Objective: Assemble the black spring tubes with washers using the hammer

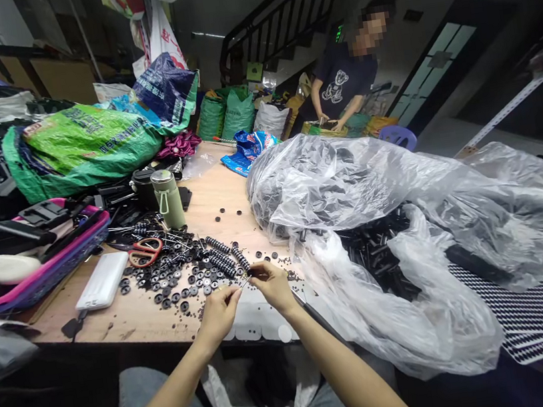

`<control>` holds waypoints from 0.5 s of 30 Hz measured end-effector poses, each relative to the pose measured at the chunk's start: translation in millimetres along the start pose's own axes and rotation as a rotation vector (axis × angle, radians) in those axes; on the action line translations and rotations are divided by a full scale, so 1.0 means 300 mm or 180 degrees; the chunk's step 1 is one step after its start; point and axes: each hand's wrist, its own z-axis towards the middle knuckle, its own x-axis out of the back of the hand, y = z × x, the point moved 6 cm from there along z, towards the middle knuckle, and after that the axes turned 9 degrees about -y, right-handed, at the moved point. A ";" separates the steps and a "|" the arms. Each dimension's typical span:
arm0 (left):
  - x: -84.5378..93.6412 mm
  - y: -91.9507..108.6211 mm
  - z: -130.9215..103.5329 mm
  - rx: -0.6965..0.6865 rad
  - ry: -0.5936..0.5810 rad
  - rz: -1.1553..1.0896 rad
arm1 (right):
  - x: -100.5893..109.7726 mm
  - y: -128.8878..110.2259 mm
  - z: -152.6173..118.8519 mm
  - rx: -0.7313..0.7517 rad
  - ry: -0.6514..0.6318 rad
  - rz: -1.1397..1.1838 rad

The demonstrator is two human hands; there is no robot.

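Note:
Close together over the table's front edge, both my hands work at a thin metal rod [245, 284]. My left hand [220, 315] pinches the rod's near end between thumb and fingertips. The fingers of my right hand [274, 287] are closed at its far end, around something small and dark that I cannot make out. Just beyond lie ribbed black rollers [222, 263], made of discs set in a row. Loose black discs [162, 289] with centre holes spread to the left, with several thin rods among them. Tiny dark bits are scattered near my hands.
Orange-handled scissors [145, 253], a white power bank [102, 281], a green bottle [169, 201] and a pink basket [102, 217] stand left. Clear plastic bags [349, 179] with black parts fill the right. Behind are a green sack [91, 141] and another person [343, 82].

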 end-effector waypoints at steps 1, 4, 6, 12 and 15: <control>0.000 0.003 -0.003 -0.0001 -0.0002 0.0025 | -0.002 0.001 -0.003 -0.0022 0.0005 0.0025; 0.001 0.014 -0.011 -0.0007 -0.0016 0.0156 | -0.008 0.004 -0.015 -0.0041 0.0021 0.0023; 0.001 0.019 -0.017 0.0036 -0.0093 0.0404 | -0.003 0.009 -0.025 -0.0049 0.0064 -0.0062; -0.053 -0.002 -0.021 0.0516 -0.1158 0.2507 | 0.049 0.100 -0.073 -0.0546 0.0213 -0.0512; -0.091 0.016 0.014 0.0452 -0.1359 0.2831 | 0.055 0.139 -0.102 -0.0680 0.0152 -0.0502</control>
